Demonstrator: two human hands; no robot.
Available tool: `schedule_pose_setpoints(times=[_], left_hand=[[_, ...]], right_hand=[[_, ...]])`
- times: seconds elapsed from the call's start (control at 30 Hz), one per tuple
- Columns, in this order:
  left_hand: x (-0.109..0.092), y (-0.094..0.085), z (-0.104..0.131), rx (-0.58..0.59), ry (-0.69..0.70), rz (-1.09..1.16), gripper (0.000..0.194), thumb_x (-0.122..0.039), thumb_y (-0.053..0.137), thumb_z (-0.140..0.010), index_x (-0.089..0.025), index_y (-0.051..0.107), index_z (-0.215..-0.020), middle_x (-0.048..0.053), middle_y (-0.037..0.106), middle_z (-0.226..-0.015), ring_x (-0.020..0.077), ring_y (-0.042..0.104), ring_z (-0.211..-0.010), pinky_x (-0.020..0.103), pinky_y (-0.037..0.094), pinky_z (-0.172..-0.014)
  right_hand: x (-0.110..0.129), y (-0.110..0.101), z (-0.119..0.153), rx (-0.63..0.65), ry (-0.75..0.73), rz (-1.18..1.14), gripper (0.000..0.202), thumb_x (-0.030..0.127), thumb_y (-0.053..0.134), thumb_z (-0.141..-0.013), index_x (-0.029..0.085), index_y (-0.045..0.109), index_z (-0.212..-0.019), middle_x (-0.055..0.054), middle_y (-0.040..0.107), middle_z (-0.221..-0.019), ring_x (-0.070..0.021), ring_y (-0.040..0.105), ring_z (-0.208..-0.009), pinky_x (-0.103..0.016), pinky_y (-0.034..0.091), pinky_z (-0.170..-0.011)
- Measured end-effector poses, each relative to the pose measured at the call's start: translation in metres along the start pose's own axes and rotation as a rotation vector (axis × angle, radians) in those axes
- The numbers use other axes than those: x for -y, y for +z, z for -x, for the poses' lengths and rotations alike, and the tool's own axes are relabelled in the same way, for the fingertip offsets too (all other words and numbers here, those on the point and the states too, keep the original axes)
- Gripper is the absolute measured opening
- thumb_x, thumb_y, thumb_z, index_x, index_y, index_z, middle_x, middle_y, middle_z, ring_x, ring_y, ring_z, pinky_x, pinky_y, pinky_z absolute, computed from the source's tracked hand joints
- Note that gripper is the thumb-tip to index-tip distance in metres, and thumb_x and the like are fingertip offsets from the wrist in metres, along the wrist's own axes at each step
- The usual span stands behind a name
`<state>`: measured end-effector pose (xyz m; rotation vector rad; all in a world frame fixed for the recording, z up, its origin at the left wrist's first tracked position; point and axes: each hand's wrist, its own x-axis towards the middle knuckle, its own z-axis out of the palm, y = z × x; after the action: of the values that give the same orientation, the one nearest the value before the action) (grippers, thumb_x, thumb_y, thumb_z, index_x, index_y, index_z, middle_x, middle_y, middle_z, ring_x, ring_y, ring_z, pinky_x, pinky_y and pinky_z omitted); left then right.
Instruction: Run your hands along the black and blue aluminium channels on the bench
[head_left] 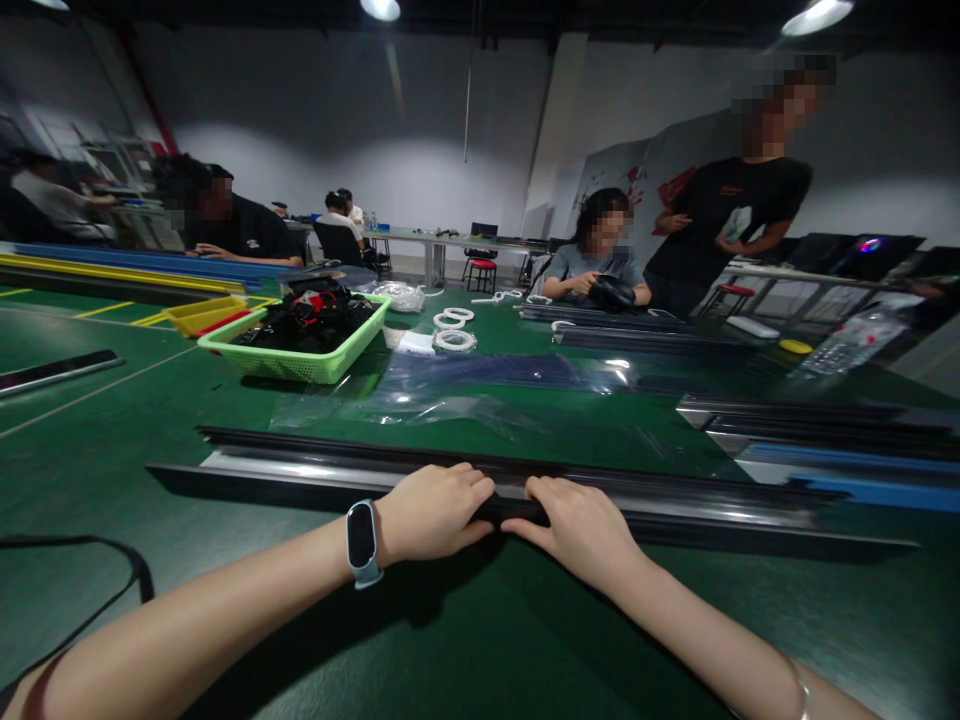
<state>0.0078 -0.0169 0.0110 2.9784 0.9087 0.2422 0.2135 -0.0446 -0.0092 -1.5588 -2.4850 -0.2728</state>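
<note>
A long black channel profile (300, 468) with a shiny silvery inside lies crosswise on the green table in front of me. My left hand (435, 508), with a fitness band (362, 543) on its wrist, grips the near wall of the profile close to its middle. Just beside it, my right hand (581, 525) grips the same wall, thumb on the near side and fingers over the edge. The two thumbs almost meet. Fingertips of both hands are partly hidden inside the channel. Behind the profile lies clear plastic film (480, 405).
A light green basket (300, 362) of black and red parts stands at the back left, near a yellow tray (199, 315). White rings (454, 340) lie mid-table. More profiles (825, 430) and a plastic bottle (855, 335) are at right. A seated person (600, 265) works across the table.
</note>
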Motion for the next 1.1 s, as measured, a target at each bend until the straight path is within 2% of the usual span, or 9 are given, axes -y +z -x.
schedule_pose_setpoints(times=[0.37, 0.73, 0.97, 1.1], left_hand=[[0.0004, 0.0003, 0.0006, -0.014, 0.002, 0.0, 0.024, -0.037, 0.043, -0.083, -0.016, 0.049, -0.092, 0.006, 0.056, -0.089, 0.0183, 0.054, -0.084, 0.029, 0.044, -0.073], [0.0011, 0.0045, -0.0015, -0.032, -0.005, -0.007, 0.021, -0.034, 0.042, -0.084, -0.016, 0.051, -0.088, 0.006, 0.057, -0.087, 0.0174, 0.054, -0.083, 0.029, 0.044, -0.074], [0.0017, 0.0017, -0.0025, -0.037, 0.04, 0.005, 0.021, -0.034, 0.041, -0.084, -0.016, 0.051, -0.088, 0.005, 0.057, -0.087, 0.017, 0.054, -0.085, 0.028, 0.042, -0.076], [0.0009, 0.0018, -0.003, -0.037, 0.012, -0.015, 0.022, -0.035, 0.039, -0.085, -0.016, 0.05, -0.088, 0.005, 0.057, -0.084, 0.0173, 0.054, -0.082, 0.029, 0.042, -0.073]], right_hand=[[0.0, -0.0004, -0.0007, -0.009, -0.006, -0.005, 0.038, 0.056, 0.042, -0.077, 0.019, 0.052, -0.078, -0.004, 0.061, -0.072, -0.0174, 0.058, -0.066, -0.027, 0.039, -0.054], [0.0007, 0.0004, 0.0, -0.063, -0.056, -0.01, 0.035, 0.052, 0.045, -0.078, 0.018, 0.055, -0.082, -0.005, 0.059, -0.082, -0.0185, 0.055, -0.08, -0.029, 0.042, -0.066], [-0.001, 0.0023, 0.0, -0.075, -0.055, -0.085, 0.036, 0.051, 0.048, -0.077, 0.019, 0.058, -0.089, -0.005, 0.062, -0.08, -0.0175, 0.056, -0.077, -0.029, 0.043, -0.068], [-0.0017, 0.0022, -0.0002, -0.055, -0.042, -0.094, 0.037, 0.051, 0.048, -0.077, 0.019, 0.058, -0.092, -0.005, 0.062, -0.082, -0.0177, 0.056, -0.078, -0.029, 0.044, -0.068]])
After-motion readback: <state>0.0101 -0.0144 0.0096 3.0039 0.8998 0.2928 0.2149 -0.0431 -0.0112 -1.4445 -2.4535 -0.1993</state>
